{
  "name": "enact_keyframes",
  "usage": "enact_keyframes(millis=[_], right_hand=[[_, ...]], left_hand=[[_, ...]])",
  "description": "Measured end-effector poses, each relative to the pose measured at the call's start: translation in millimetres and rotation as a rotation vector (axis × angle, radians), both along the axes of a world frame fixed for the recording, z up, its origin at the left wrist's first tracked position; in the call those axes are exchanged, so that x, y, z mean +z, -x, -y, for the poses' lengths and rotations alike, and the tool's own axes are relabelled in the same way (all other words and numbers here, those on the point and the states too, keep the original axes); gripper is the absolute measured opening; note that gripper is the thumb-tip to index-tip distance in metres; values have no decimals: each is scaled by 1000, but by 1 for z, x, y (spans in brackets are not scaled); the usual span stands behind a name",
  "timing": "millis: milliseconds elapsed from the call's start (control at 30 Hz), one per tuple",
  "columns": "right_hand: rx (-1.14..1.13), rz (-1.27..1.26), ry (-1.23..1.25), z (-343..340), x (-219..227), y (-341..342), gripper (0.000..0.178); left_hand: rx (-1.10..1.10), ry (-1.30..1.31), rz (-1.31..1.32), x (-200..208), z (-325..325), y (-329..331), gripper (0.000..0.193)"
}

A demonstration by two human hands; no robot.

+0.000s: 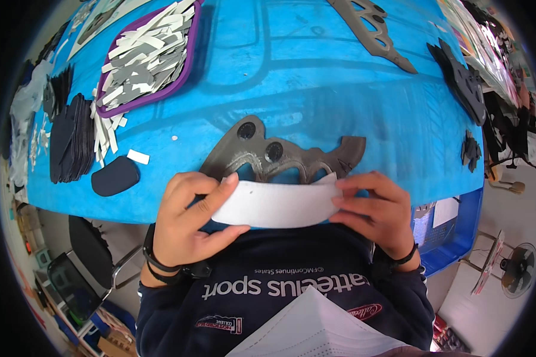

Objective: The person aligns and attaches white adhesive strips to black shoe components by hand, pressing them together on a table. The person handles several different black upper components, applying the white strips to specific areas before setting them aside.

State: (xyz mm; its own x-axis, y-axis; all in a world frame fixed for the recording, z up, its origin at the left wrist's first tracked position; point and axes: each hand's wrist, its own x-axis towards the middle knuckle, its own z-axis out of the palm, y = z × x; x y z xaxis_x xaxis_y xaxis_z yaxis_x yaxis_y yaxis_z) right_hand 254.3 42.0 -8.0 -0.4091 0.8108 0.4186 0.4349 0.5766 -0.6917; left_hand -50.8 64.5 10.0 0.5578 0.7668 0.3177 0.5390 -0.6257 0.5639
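A curved white strip (277, 203) with rounded lower corners is stretched level between my two hands, in front of my body at the table's near edge. My left hand (193, 214) pinches its left end between thumb and fingers. My right hand (375, 208) grips the other end, with the thumb and fingertips on it. A small pale flap sticks up by my right fingertips. Just beyond the strip lies a dark grey, shaped template (301, 156) with cut-out openings and two round black discs; the strip and my left hand hide part of its near side.
A purple basket (187, 65) heaped with white and grey strips stands at the far left. Near it are stacked black pieces (74, 140) and one loose black piece (115, 177). Another grey template (372, 35) lies far right. A blue crate (458, 232) sits below the right edge.
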Motion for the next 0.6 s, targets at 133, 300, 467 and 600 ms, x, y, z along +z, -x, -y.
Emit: enact_keyframes(millis=[133,300,467,600], right_hand=[[28,16,49,-5,-2,1,35],[-102,43,110,-6,-3,8,37],[-121,67,159,-9,-3,8,37],[-112,53,140,-11,-8,9,36]], left_hand=[[15,48,-105,0,-7,-3,60],[58,27,-172,-3,-16,-8,54],[62,64,-157,-6,-19,-9,49],[40,51,-118,-10,-19,-9,51]])
